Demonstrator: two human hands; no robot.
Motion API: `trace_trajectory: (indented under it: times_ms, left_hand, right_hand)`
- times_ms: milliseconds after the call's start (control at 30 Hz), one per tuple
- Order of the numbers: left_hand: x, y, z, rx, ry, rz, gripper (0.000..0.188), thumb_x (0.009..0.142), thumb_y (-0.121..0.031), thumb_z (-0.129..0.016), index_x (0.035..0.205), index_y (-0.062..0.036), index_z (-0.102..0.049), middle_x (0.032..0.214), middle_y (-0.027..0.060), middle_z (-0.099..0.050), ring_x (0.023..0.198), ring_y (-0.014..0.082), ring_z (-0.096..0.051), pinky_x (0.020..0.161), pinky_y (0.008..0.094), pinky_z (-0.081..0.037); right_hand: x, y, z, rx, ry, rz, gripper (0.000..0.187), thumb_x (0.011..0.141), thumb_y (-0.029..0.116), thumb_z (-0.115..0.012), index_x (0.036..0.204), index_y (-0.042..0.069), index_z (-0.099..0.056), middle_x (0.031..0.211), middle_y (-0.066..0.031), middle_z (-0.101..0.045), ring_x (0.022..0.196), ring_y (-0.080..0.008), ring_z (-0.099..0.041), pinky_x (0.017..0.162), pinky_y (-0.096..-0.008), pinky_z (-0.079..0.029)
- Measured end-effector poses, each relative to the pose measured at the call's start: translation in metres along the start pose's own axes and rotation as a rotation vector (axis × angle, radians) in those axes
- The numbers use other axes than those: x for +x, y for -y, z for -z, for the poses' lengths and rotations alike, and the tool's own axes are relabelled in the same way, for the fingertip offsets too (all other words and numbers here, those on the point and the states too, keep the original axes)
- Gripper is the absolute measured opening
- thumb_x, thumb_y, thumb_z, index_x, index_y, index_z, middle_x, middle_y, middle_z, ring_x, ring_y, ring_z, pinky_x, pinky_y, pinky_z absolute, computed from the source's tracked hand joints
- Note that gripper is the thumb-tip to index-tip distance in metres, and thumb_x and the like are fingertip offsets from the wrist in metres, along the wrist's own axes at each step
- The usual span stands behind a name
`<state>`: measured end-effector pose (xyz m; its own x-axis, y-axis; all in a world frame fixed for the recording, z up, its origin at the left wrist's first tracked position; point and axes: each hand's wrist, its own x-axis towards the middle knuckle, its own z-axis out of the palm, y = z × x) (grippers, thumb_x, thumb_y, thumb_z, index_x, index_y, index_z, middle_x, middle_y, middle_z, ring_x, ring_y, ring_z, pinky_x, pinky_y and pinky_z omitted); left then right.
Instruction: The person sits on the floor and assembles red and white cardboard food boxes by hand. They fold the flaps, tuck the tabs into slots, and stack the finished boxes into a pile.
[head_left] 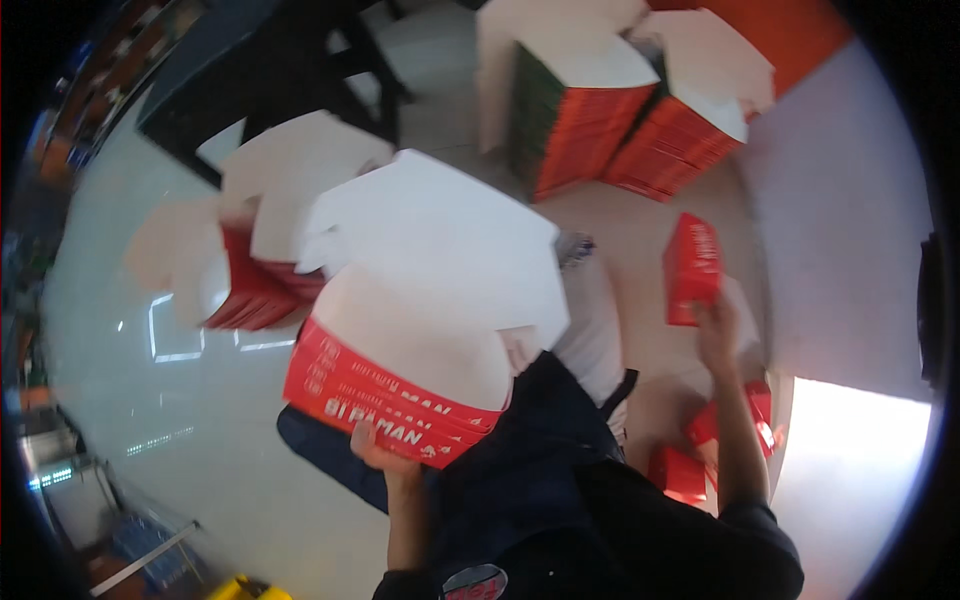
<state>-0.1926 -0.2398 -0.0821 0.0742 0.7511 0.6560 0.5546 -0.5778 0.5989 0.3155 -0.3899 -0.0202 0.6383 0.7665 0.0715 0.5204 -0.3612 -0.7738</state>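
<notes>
My left hand (385,458) grips the lower front of a nested stack of red paper food boxes (400,392). Their white inner sides face up, and a broad white lid flap rises behind them over my lap. Only the thumb and part of that hand show; its other fingers are under the stack. Out to the right, my right hand (716,328) is closed around the lower end of a small folded red box (693,262), held apart from the stack.
Several red boxes (682,472) lie on the floor below my right forearm. Tall stacks of flat red cartons (592,135) stand at the far right, others (250,280) at the left. A black table (240,70) is at the far left; a pale wall (845,190) borders the right.
</notes>
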Motion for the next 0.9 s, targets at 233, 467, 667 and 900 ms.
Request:
trace_trajectory:
  times_ms: [233, 467, 667, 900]
  left_hand:
    - [0.07, -0.066, -0.015, -1.458, -0.007, 1.043, 0.066, 0.085, -0.042, -0.055, 0.136, -0.0015, -0.043, 0.121, 0.0147, -0.061, 0.107, 0.0271, -0.065, 0.092, 0.0425, -0.056]
    - [0.081, -0.092, -0.018, -1.625, -0.074, 1.018, 0.07, 0.083, -0.039, -0.057, 0.139, -0.0002, -0.041, 0.128, 0.0175, -0.06, 0.112, 0.0306, -0.065, 0.092, 0.0465, -0.057]
    - [0.075, -0.078, -0.019, -1.882, -0.011, 0.929, 0.068, 0.085, -0.036, -0.058, 0.14, 0.0006, -0.04, 0.131, 0.0184, -0.058, 0.116, 0.0322, -0.062, 0.097, 0.048, -0.055]
    - [0.076, -0.095, -0.018, -1.647, 0.002, 1.004, 0.075, 0.085, -0.038, -0.06, 0.144, 0.0002, -0.034, 0.137, 0.018, -0.053, 0.125, 0.0325, -0.056, 0.103, 0.0507, -0.05]
  right_hand:
    - [0.019, 0.236, 0.018, 0.418, 0.415, 0.753, 0.026, 0.078, 0.017, -0.078, 0.095, 0.001, -0.067, 0.086, -0.011, -0.07, 0.075, -0.0249, -0.066, 0.074, -0.0389, -0.05]
    - [0.054, 0.282, -0.045, 0.087, 0.935, 1.013, 0.029, 0.058, 0.002, -0.075, 0.082, 0.009, -0.059, 0.079, -0.0078, -0.057, 0.079, -0.0299, -0.057, 0.078, -0.04, -0.045]
    - [0.05, 0.293, -0.073, 0.087, 0.91, 1.054, 0.029, 0.058, -0.001, -0.07, 0.082, 0.008, -0.058, 0.079, -0.0058, -0.059, 0.079, -0.0275, -0.059, 0.089, -0.0444, -0.046]
    - [0.043, 0.285, -0.104, 0.2, 0.942, 0.899, 0.028, 0.075, 0.007, -0.073, 0.099, 0.006, -0.058, 0.094, -0.0131, -0.059, 0.097, -0.0336, -0.055, 0.097, -0.0454, -0.042]
